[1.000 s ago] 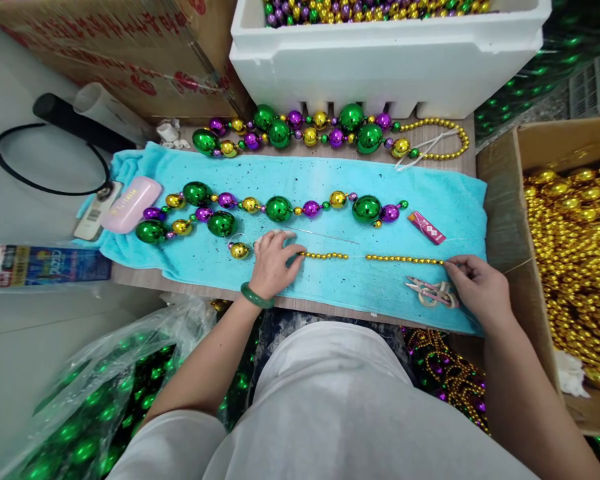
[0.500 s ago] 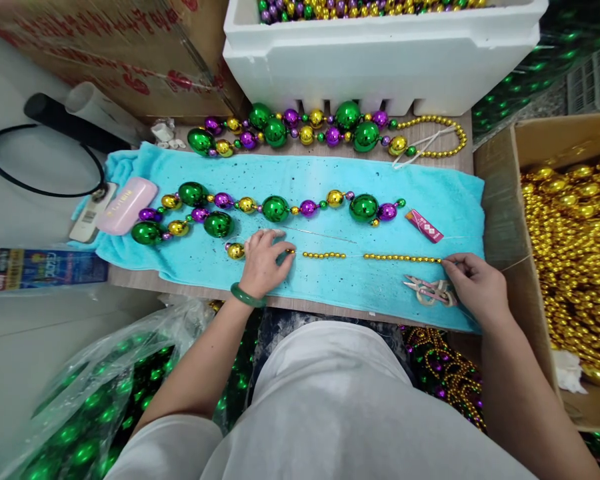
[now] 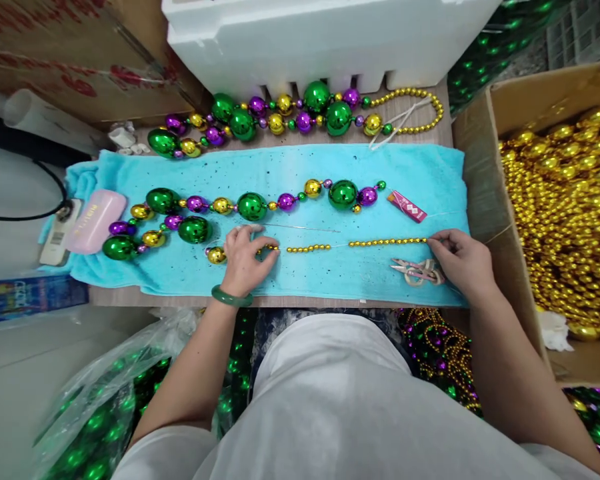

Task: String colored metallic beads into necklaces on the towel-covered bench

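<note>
A string of small gold beads [image 3: 387, 243] lies in separated groups along a thin thread, stretched across a turquoise towel [image 3: 300, 277]. My left hand [image 3: 247, 260], with a green bangle at its wrist, closes thumb and fingers over the string's left part, beside a larger gold bead [image 3: 217, 255]. At the other end, my right hand [image 3: 460, 257] pinches the string just past its last beads. Scissors [image 3: 416, 271] lie below that end. Above my left hand rests a long thin needle [image 3: 300, 228]. A strand of green, purple and gold beads [image 3: 251, 207] curves behind it.
A finished-looking bead necklace [image 3: 305, 122] lies along the back, before a white foam box [image 3: 320, 47]. A maroon packet [image 3: 407, 207] and pink case [image 3: 96, 221] sit on the towel. At right stands a cardboard box [image 3: 473, 153] of gold beads.
The head view has shifted, so the scene sits further left and slightly higher. More small gold beads show at my left fingertips. Both hands keep to the string.
</note>
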Demonstrator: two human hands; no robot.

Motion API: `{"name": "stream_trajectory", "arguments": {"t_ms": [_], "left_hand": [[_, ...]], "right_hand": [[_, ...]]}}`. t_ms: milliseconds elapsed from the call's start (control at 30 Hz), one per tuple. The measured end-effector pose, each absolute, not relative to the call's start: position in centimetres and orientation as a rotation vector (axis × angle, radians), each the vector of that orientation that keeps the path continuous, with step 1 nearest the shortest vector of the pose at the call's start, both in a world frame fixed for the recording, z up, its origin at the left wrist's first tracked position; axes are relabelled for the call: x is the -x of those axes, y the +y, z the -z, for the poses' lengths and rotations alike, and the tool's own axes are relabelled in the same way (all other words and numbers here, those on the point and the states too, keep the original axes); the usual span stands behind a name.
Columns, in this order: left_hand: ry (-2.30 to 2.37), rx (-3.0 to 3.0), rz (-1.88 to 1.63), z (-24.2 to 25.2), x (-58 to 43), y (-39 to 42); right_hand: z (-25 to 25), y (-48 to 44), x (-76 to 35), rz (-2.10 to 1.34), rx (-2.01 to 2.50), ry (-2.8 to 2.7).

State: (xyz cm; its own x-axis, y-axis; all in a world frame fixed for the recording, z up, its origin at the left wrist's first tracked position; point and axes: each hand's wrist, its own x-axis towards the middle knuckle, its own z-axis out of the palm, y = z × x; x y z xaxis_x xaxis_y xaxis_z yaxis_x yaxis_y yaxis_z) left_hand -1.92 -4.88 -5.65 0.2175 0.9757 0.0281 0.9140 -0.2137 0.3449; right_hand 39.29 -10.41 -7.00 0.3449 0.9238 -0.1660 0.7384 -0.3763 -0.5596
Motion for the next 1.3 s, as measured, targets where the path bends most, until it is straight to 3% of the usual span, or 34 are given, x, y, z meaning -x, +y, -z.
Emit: {"name": "stream_trajectory", "arguments": {"t_ms": [1300], "left_hand": [[1.575,-2.434,-0.312,5.0,-2.4,-5.8]], "right_hand": [[6.7,-10.4,-39.2,-0.681,2.187,-1.484]]}}
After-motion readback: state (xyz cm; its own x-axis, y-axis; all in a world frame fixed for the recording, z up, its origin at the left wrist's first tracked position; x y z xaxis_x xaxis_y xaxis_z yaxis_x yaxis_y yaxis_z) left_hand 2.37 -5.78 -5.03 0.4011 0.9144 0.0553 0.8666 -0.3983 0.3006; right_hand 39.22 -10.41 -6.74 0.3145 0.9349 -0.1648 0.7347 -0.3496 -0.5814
